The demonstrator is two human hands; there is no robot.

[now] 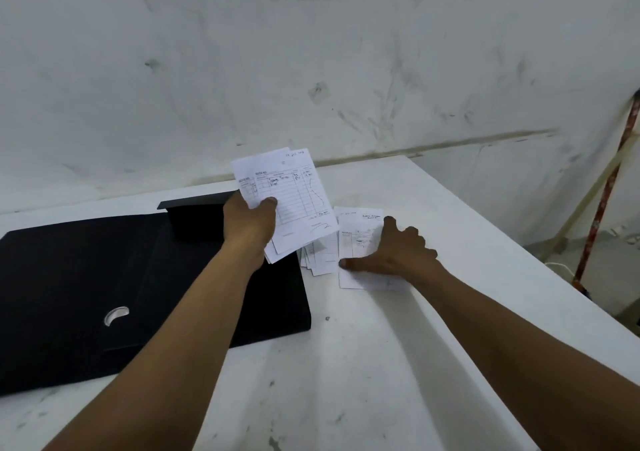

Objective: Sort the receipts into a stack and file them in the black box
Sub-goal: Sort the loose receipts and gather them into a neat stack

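Observation:
My left hand (249, 223) grips a small stack of white ruled receipts (294, 194), held up above the right edge of the black box (86, 277). The box lies flat on the white table, with a metal finger hole (116, 315) in its lid and a raised black flap (197, 215) at the back. Right of the box, loose receipts (320, 256) lie in a spread pile. My right hand (398, 254) rests flat on one receipt (358, 242) of that pile, fingers spread, thumb pressing its lower left corner.
The white table (381, 364) ends at a right edge running diagonally toward the lower right. A stained white wall (311, 69) stands just behind it. A red pole (606, 190) and a pale wooden strip (581, 204) lean at the far right.

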